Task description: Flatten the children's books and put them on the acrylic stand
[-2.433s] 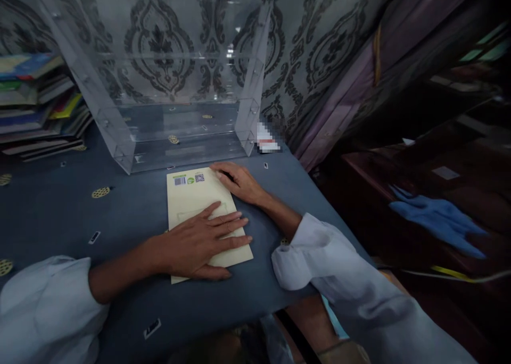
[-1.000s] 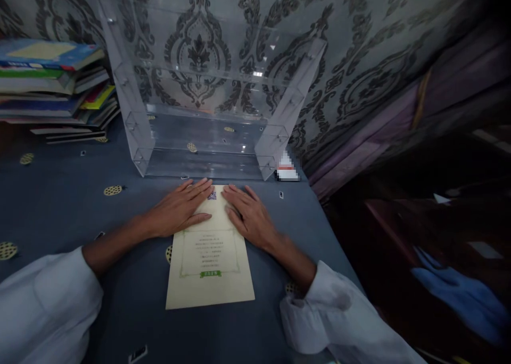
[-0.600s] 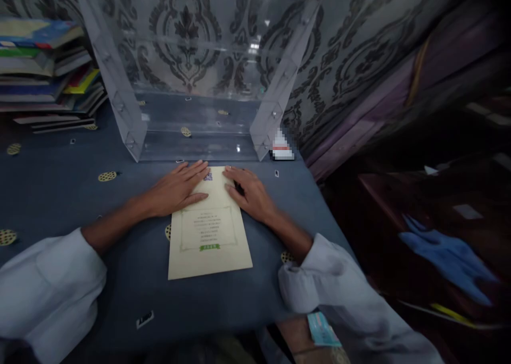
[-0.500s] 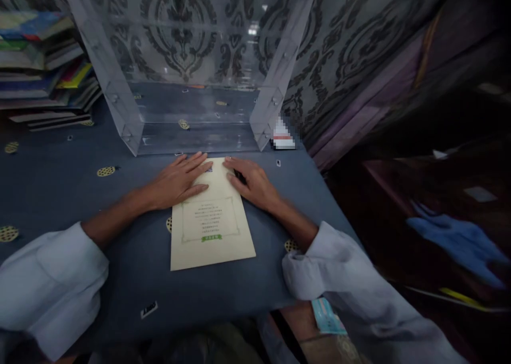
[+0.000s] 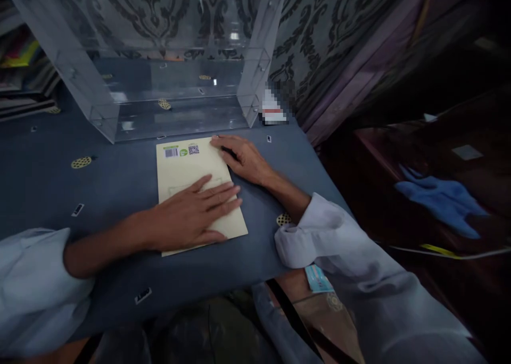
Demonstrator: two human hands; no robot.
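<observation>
A cream-coloured booklet [image 5: 187, 167] lies flat on the dark blue tablecloth, with a barcode and a QR code printed at its far end. My left hand [image 5: 195, 209] rests palm down across its lower half, fingers stretched out towards the right, and hides most of the printed frame. At the far right corner of the booklet, the fingertips of my right hand [image 5: 243, 159] touch the edge. Its thumb is apart from the fingers, and nothing is held in either hand.
A clear acrylic rack [image 5: 179, 132] stands just behind the booklet. To the left is a stack of books [image 5: 24, 82]. A blurred white box [image 5: 273, 108] sits by the rack's right side. Beyond the table's right edge lies a blue cloth [image 5: 439, 199].
My left hand has slid from the booklet's far end towards me, uncovering the barcode and QR code. The right hand stays at the far right corner. The view has shifted slightly.
</observation>
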